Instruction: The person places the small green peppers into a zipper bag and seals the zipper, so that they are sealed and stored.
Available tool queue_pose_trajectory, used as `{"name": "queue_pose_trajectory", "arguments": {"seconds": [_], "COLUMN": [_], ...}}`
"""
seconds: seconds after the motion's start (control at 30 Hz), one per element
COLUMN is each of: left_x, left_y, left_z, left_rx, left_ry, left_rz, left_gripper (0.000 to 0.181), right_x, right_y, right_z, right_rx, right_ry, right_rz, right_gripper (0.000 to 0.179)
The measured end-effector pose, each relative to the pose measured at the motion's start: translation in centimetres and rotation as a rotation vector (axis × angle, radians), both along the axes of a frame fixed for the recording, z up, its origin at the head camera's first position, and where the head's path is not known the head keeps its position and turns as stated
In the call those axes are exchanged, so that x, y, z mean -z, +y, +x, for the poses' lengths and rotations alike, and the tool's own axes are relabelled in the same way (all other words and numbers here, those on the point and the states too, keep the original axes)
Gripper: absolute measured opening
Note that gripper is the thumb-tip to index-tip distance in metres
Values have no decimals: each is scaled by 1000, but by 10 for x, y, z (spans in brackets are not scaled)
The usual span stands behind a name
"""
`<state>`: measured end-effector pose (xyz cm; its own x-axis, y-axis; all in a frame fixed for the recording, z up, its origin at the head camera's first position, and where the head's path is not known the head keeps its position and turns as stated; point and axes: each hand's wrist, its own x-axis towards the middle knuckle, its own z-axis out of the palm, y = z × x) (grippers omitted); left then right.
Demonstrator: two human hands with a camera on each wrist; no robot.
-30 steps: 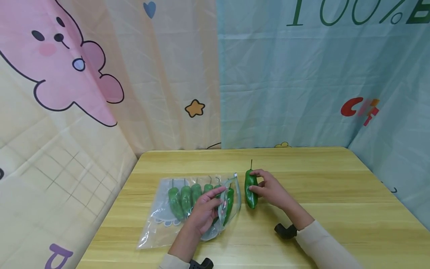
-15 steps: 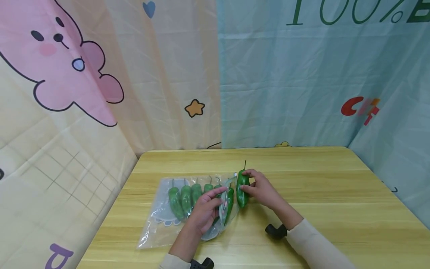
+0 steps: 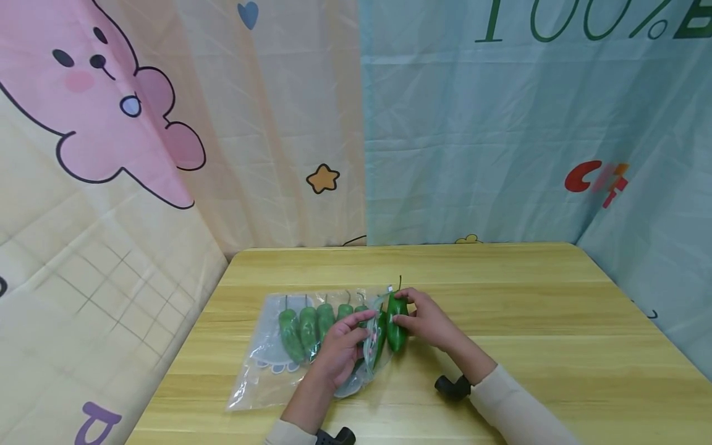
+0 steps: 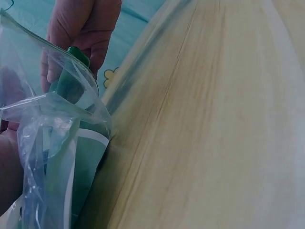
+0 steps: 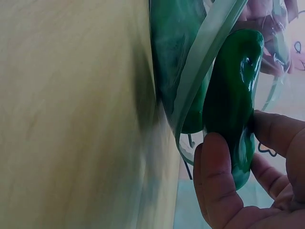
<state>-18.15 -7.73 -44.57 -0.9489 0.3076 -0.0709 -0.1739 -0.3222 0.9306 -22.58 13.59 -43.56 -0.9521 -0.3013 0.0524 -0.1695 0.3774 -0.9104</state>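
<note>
My right hand [image 3: 428, 318] holds a glossy green chili pepper [image 3: 397, 337] between thumb and fingers, its thin stem pointing away. That pepper is right at the mouth of a clear zip bag [image 3: 250, 392]; in the right wrist view the pepper [image 5: 233, 90] overlaps the bag's pale green zip edge [image 5: 205, 62]. My left hand [image 3: 339, 349] lies over the bag and holds up its lip, index finger extended. Several green peppers [image 3: 292, 337] lie side by side inside, stems away from me. One more pepper [image 3: 381, 337] lies just within the opening, partly hidden by the lip.
The bag rests on a wood-grain table [image 3: 528, 309]. Printed curtains [image 3: 473, 142] stand behind and at both sides of it. A black wrist-worn device [image 3: 453, 387] sits at the right wrist, another [image 3: 336, 437] at the left.
My right hand has moved left with its pepper, from beside the bag to its mouth, then slightly lower. The left hand and the bag have hardly moved.
</note>
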Motion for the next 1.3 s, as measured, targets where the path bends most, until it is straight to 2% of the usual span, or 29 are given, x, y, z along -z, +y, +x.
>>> {"name": "queue_pose_trajectory", "arguments": {"seconds": [0.2, 0.4, 0.63, 0.97, 1.3], "left_x": [0, -1, 2, 0, 0], "left_y": [1, 2, 4, 5, 3], "left_z": [1, 1, 0, -1, -2], "left_rx": [-5, 4, 42, 56, 66], "left_ry": [-1, 13, 40, 27, 31], "left_rz": [0, -6, -45, -34, -25], "left_gripper": [40, 40, 41, 42, 42], "right_x": [1, 1, 0, -2, 4], "right_y": [1, -1, -5, -8, -14], "right_z": [6, 12, 19, 20, 19], "right_rx": [-36, -78, -92, -133, -124], "right_ry": [-24, -14, 10, 18, 4], "right_rz": [1, 39, 88, 139, 146], "right_gripper": [40, 40, 37, 37, 38]}}
